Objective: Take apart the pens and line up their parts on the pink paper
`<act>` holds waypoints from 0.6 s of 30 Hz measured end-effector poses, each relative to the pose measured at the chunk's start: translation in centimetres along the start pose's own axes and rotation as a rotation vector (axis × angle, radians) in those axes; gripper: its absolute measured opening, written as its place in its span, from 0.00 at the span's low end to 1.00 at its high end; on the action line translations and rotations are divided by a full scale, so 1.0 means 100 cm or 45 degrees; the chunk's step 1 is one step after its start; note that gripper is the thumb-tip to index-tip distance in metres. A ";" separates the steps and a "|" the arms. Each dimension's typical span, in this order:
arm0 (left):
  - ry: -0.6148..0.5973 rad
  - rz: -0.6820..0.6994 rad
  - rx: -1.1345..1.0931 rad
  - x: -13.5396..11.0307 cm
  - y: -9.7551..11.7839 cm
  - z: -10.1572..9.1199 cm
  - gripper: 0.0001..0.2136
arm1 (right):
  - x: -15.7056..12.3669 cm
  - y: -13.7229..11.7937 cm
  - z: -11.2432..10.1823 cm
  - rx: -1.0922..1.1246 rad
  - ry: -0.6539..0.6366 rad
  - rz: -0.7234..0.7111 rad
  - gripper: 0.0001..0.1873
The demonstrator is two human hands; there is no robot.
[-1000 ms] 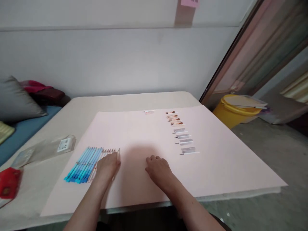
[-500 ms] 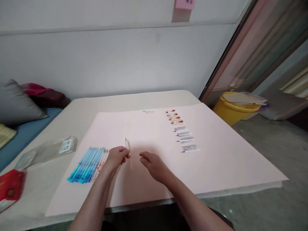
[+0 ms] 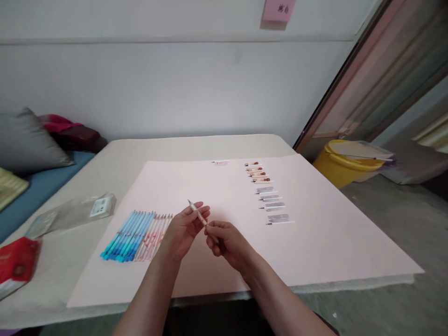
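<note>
- Just below the frame's centre, the left hand (image 3: 182, 231) and right hand (image 3: 227, 240) meet, fingertips almost touching.
- Both pinch one pale pen (image 3: 199, 214), raised over the pink sheet (image 3: 329, 242); its tip slants toward the upper left.
- The left hand grips the pen's middle and the right grips its lower end.
- A row of pens (image 3: 136, 229), blue and then pale, lies on the sheet just left of the left hand.
- A column of small parts (image 3: 268, 192) lies right of centre.
- A clear bag (image 3: 70, 214) lies on the table (image 3: 196, 144) at the left.
- A yellow bucket (image 3: 334, 163) stands at the right.
</note>
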State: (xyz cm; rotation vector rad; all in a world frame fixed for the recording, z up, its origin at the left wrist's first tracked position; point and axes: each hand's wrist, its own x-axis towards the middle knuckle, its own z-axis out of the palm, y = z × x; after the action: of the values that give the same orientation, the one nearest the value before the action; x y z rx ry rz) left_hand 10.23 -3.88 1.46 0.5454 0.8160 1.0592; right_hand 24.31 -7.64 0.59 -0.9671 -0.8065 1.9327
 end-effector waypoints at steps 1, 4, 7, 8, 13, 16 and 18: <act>-0.024 0.003 -0.028 0.000 0.001 0.000 0.12 | -0.001 0.000 0.001 0.037 -0.031 0.009 0.10; -0.085 0.017 -0.063 -0.001 0.000 0.001 0.10 | -0.003 -0.003 0.005 0.105 -0.097 0.007 0.12; -0.057 0.037 -0.076 0.000 -0.004 0.002 0.08 | -0.003 -0.004 0.010 -0.077 0.001 -0.078 0.14; -0.028 0.042 -0.079 0.000 -0.005 0.002 0.07 | -0.004 -0.004 0.011 -0.218 0.064 -0.129 0.14; 0.142 0.045 -0.051 0.004 -0.009 0.001 0.05 | -0.004 -0.001 0.014 -1.098 0.393 -0.467 0.15; 0.133 0.020 -0.070 0.003 -0.008 0.001 0.06 | -0.004 0.000 0.013 -1.065 0.390 -0.385 0.14; 0.064 0.001 -0.130 0.002 -0.005 0.000 0.09 | -0.005 -0.003 0.011 -0.851 0.326 -0.270 0.13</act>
State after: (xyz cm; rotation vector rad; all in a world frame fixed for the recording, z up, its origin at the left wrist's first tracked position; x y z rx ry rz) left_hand 10.59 -3.88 1.05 0.4343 0.8006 1.1130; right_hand 23.63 -8.15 1.51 -1.4146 -1.3755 1.3300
